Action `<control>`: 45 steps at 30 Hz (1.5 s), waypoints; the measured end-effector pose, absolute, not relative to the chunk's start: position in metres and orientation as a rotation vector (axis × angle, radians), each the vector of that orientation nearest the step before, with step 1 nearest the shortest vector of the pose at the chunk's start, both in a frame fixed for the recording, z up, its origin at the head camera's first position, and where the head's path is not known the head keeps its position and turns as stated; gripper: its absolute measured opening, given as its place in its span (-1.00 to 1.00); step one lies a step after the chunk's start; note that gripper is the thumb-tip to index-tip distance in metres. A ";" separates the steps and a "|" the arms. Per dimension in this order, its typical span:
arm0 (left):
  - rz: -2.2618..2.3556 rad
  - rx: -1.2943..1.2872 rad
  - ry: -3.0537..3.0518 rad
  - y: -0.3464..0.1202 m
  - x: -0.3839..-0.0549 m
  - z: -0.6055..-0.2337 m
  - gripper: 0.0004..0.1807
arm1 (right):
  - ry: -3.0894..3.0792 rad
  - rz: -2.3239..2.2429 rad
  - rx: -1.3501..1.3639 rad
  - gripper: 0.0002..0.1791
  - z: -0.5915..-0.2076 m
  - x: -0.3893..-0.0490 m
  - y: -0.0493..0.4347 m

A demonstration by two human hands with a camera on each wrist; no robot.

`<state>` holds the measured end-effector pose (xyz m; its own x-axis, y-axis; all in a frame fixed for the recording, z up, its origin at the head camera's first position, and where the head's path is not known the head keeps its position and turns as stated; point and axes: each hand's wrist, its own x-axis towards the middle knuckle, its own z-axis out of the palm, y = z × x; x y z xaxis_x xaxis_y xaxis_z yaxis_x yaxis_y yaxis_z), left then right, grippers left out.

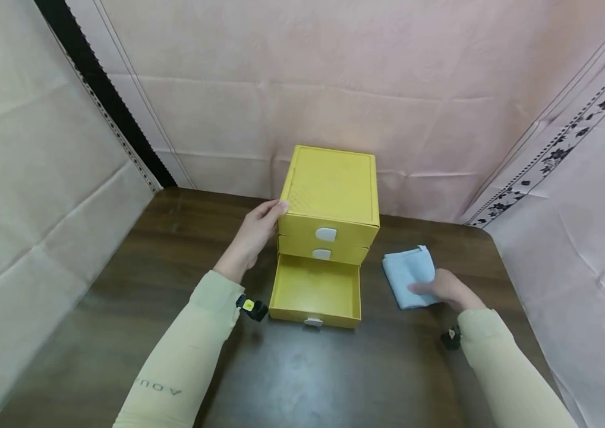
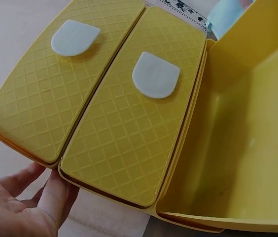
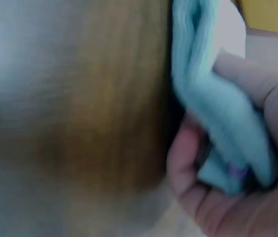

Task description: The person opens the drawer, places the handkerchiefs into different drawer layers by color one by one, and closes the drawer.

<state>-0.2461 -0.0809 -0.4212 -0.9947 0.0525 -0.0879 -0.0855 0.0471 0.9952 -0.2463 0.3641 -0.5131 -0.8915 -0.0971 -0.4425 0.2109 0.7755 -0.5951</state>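
Note:
A yellow drawer box (image 1: 331,184) stands on the table, its bottom drawer (image 1: 315,285) pulled out and the two upper drawers closed. My left hand (image 1: 253,235) rests against the box's left side near the top front corner. In the left wrist view, the fingers (image 2: 52,200) of that hand touch the side wall beside the upper drawers' fronts (image 2: 124,113). To the right of the box, my right hand (image 1: 444,287) grips a folded light-blue cloth (image 1: 408,274). The right wrist view has the cloth's folded layers (image 3: 227,108) pinched between thumb and curled fingers.
The dark wooden table (image 1: 292,374) extends in front of the box. Pale cloth sheets (image 1: 334,89) hang behind it and at both sides. White tabs (image 1: 326,234) stick out from the drawer fronts.

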 end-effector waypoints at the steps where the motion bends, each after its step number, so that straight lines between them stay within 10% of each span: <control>1: 2.101 -0.039 2.193 -0.082 -0.246 -0.422 -0.16 | 2.512 -0.960 0.047 -0.06 -0.514 -0.242 0.365; 16: 2.093 -0.031 2.213 -0.087 -0.241 -0.428 -0.15 | 2.473 -1.259 -0.274 -0.31 -0.468 -0.190 0.359; 45: 2.095 0.008 2.186 -0.084 -0.250 -0.425 -0.25 | 2.470 -1.194 -0.594 -0.60 -0.427 -0.194 0.270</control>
<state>-0.2496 -0.0844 -0.4248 -0.9935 0.0820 -0.0783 -0.0748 0.0455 0.9962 -0.1935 0.2697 -0.4272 -0.8574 -0.5019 -0.1140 -0.2223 0.5610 -0.7974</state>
